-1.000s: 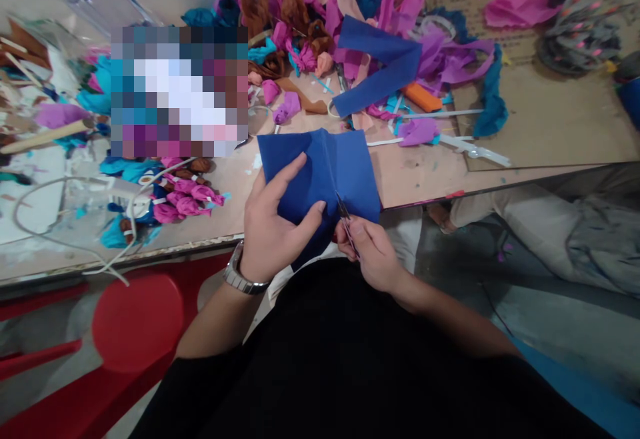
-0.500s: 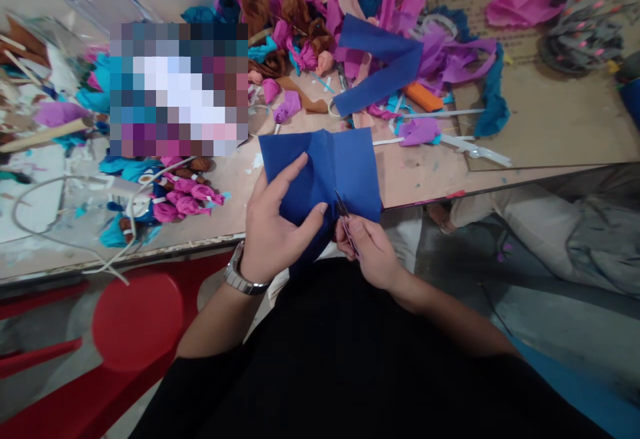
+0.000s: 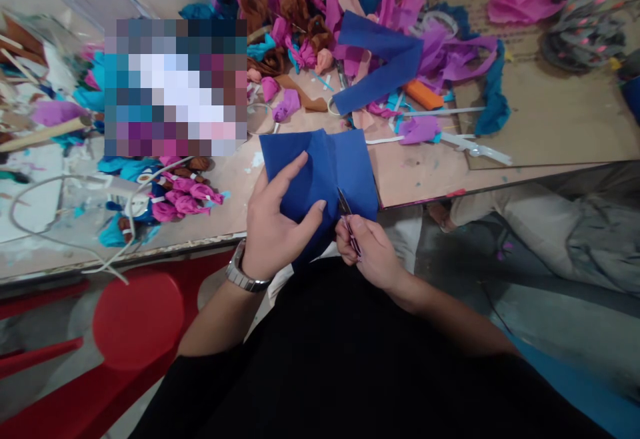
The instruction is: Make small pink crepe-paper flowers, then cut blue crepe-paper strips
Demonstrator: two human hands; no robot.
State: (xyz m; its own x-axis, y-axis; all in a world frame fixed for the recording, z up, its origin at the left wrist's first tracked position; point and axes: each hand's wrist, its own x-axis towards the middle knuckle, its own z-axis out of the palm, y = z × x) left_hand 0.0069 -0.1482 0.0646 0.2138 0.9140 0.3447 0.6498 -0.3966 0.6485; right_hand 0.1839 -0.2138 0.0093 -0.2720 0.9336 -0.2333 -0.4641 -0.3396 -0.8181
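A sheet of dark blue paper (image 3: 313,165) lies over the table's near edge, its lower part hanging toward my lap. My left hand (image 3: 277,222) rests flat on the left half of it, thumb and forefinger spread; a metal watch is on that wrist. My right hand (image 3: 367,245) is closed round the handles of small scissors (image 3: 345,204). Their blades point up and away from me, at a slit that runs along the middle of the sheet. The handles are partly hidden by my fingers.
Folded blue paper strips (image 3: 380,65) lie beyond the sheet beside an orange cutter (image 3: 423,95). Crumpled pink, purple and brown paper is heaped behind. Cardboard (image 3: 555,112) covers the right side. A red stool (image 3: 137,319) stands at lower left. Another person's leg (image 3: 530,219) shows at right.
The scissor blades have closed together. The right part of the blue sheet has shifted slightly left and tilted. My left hand has barely moved.
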